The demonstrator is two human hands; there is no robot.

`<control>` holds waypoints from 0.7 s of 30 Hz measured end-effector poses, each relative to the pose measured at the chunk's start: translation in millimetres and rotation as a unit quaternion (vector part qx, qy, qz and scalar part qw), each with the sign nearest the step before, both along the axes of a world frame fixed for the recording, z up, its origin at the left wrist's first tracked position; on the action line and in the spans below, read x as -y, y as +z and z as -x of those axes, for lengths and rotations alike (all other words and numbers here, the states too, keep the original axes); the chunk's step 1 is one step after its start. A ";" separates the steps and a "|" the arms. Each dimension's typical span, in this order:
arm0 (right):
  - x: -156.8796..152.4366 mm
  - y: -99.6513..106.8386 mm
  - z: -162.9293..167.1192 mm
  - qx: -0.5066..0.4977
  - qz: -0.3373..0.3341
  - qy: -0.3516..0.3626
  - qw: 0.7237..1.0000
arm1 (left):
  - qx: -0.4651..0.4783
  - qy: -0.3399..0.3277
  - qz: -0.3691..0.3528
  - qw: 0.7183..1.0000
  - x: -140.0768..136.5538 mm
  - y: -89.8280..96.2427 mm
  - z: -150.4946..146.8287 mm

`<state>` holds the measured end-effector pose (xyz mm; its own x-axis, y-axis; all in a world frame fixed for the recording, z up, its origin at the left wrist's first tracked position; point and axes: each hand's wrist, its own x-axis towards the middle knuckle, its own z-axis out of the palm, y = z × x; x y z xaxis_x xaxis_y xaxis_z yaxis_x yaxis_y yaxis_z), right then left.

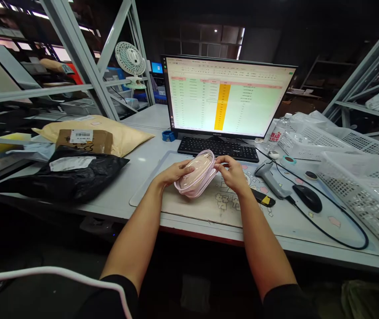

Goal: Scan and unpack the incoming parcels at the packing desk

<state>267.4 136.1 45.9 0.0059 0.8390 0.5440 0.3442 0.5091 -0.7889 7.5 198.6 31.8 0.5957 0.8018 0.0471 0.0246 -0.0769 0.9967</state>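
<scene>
A pink pouch with a clear, shiny front and piped edges is held tilted above the desk mat. My left hand wraps round its left side, thumb lying on the clear face. At the upper right edge, my right hand pinches the pouch's rim with thumb and forefinger; whether a zip pull is between them is too small to tell. Just right of my right wrist lies a black and yellow box cutter, partly hidden by the forearm. Beyond the pouch is a black keyboard.
A monitor showing a spreadsheet stands at the back. To the right are a grey barcode scanner, a black mouse, a looping cable and white perforated baskets. On the left, a black parcel, a cardboard box and a padded envelope are piled.
</scene>
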 end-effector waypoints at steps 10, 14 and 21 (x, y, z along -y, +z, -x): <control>-6.2 -6.8 4.4 -0.029 -0.034 -0.106 0.993 | 0.064 0.049 0.062 0.995 7.7 -5.9 -8.7; -16.3 -18.9 -12.6 -0.136 0.090 -0.059 0.985 | 0.084 -0.047 0.035 0.995 16.5 2.5 -9.0; -18.6 -34.3 -15.6 -0.103 0.147 0.049 0.983 | 0.004 0.084 -0.181 0.980 17.8 -1.1 -15.5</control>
